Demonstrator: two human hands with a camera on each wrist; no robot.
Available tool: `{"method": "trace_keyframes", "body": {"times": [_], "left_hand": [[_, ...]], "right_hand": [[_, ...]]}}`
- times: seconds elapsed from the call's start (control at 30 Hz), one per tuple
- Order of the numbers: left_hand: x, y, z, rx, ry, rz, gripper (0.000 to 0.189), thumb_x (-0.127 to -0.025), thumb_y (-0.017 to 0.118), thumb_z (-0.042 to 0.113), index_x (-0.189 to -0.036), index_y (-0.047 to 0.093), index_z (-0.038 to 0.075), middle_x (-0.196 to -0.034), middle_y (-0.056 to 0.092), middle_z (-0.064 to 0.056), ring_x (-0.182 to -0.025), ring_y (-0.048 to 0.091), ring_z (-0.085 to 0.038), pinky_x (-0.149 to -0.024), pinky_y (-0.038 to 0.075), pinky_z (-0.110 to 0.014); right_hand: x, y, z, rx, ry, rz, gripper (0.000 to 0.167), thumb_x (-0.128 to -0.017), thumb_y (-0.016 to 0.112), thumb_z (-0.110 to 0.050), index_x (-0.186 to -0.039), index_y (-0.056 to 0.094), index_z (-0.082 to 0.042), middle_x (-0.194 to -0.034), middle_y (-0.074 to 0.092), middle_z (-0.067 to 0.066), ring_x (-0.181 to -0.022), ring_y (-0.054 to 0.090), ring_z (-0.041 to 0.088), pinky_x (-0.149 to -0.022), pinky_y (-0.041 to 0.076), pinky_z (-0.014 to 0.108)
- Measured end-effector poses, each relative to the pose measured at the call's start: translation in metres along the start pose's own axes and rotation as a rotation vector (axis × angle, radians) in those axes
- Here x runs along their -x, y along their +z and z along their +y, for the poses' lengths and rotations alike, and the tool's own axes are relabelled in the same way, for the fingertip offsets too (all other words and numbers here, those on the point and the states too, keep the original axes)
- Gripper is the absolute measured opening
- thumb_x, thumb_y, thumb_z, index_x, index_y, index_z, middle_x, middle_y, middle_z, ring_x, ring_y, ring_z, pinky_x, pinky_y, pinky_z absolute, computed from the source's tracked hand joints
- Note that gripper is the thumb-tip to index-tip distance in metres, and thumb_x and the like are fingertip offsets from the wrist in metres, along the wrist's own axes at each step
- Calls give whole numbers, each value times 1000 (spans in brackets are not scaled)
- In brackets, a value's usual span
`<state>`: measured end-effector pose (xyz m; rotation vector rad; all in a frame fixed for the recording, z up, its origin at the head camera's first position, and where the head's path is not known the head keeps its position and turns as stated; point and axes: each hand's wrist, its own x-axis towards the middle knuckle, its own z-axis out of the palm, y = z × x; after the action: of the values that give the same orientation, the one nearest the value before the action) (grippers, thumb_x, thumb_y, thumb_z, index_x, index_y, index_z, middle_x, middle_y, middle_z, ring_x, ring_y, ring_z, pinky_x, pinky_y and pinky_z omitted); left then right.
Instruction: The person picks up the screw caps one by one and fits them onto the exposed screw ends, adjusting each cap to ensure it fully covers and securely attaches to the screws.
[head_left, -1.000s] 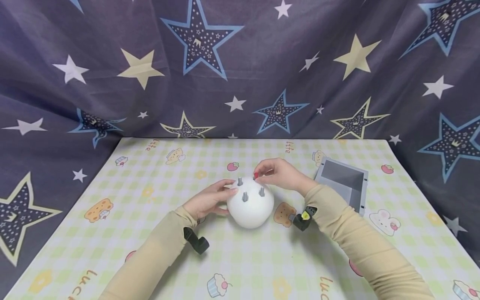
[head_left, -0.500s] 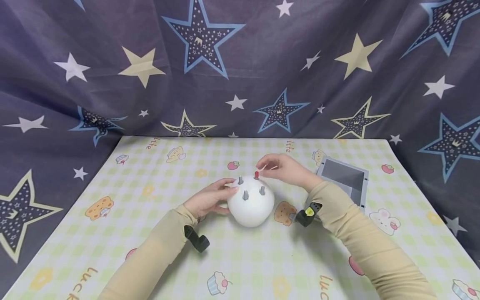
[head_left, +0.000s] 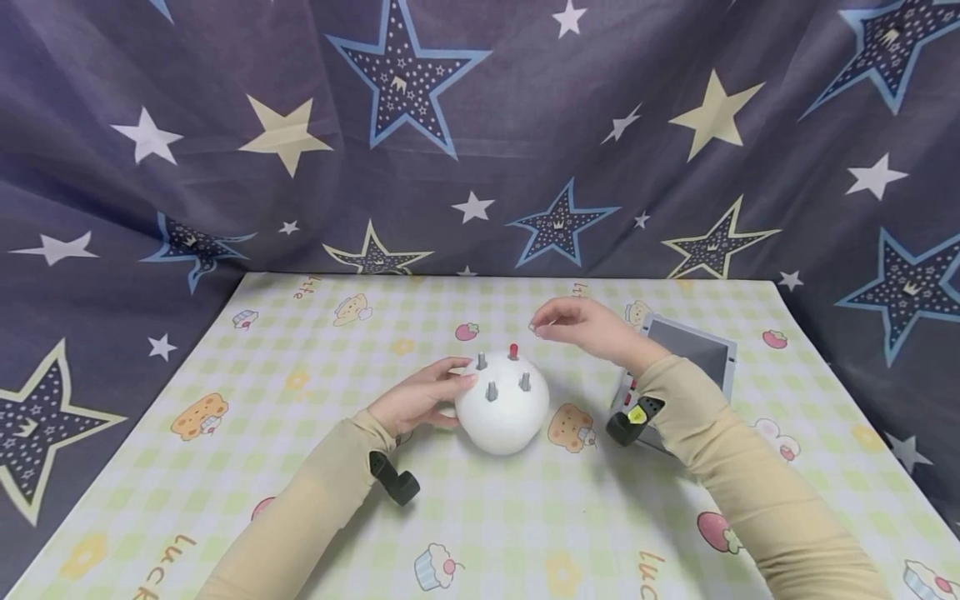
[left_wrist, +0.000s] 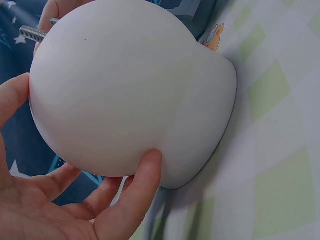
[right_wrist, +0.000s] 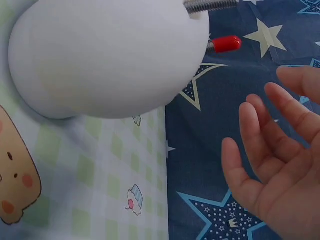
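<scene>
A smooth white rounded body (head_left: 501, 427) stands on the table with several upright threaded metal studs (head_left: 492, 391) on its top. The far stud wears a red cap (head_left: 513, 351); the capped stud also shows in the right wrist view, where the red cap (right_wrist: 226, 44) points sideways. My left hand (head_left: 411, 398) steadies the body from its left side, thumb near the top and fingers curled about its side. To the right of the body, my right hand (head_left: 585, 327) hovers apart from it, fingers loosely bent and nothing in them.
A grey divided box (head_left: 732, 360) stands at the right, partly hidden by the right forearm. Small red pieces (head_left: 630, 393) show at its left part. A green checked cloth (head_left: 337, 525) covers the table, and a dark star-patterned curtain (head_left: 525, 133) hangs behind.
My right hand has let go of the red cap and drawn away to the right and back. The cap stays on the stud. My left hand keeps its place on the white body.
</scene>
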<state>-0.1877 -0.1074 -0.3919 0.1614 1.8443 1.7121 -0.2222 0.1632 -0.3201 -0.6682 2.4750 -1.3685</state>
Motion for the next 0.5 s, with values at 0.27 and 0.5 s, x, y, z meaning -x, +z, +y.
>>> {"method": "trace_keyframes", "body": {"times": [0.27, 0.5], "left_hand": [[0, 0, -1, -3, 2, 0, 59, -96, 51, 25, -146, 25, 7, -143, 31, -25, -124, 44, -36, -95, 48, -54], [0, 0, -1, -4, -1, 3, 60, -95, 53, 26, -146, 26, 8, -143, 32, -25, -123, 45, -35, -95, 48, -54]], "right_hand": [[6, -18, -1, -80, 112, -88, 27, -94, 56, -16, -113, 58, 4, -113, 61, 19, -101, 58, 21, -94, 51, 41], [12, -35, 5, -93, 169, -137, 30, -95, 53, -14, -116, 54, 7, -111, 61, 12, -95, 58, 16, -96, 50, 44]]}}
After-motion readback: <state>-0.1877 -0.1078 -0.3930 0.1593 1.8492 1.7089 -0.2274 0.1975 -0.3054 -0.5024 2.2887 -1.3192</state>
